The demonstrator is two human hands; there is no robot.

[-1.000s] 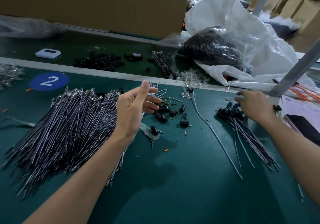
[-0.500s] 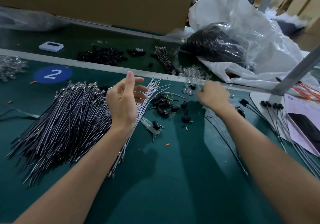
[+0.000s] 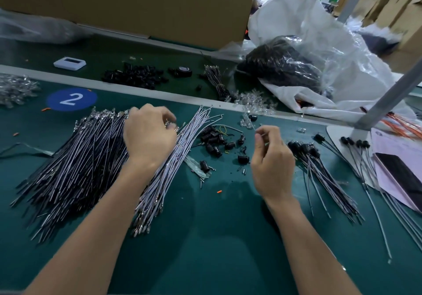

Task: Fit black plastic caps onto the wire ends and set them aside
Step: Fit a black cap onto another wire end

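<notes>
A big pile of dark wires (image 3: pixel 80 164) with metal tips lies on the green mat, with a paler wire bundle (image 3: pixel 173 162) beside it. My left hand (image 3: pixel 148 135) is on the pile's far end, fingers curled down and pinching at wire tips. Loose black caps (image 3: pixel 213 141) are scattered in the middle. Just right of them, my right hand (image 3: pixel 271 164) is raised with thumb and forefinger pinching a small clear part. Capped wires (image 3: pixel 319 171) lie fanned out to the right. A heap of clear parts (image 3: pixel 253 101) sits by the rail.
Behind the rail are more black caps (image 3: pixel 134 76), a white device (image 3: pixel 69 63) and a plastic bag of black parts (image 3: pixel 280 66). A phone (image 3: pixel 406 178) on pink paper and a slanted metal post (image 3: pixel 388 93) stand at the right. A blue "2" sticker (image 3: pixel 72 99) marks the mat.
My left hand turned palm down and dropped from open in the air onto the wire tips. My right hand pulled back from the clear parts heap with fingers pinched.
</notes>
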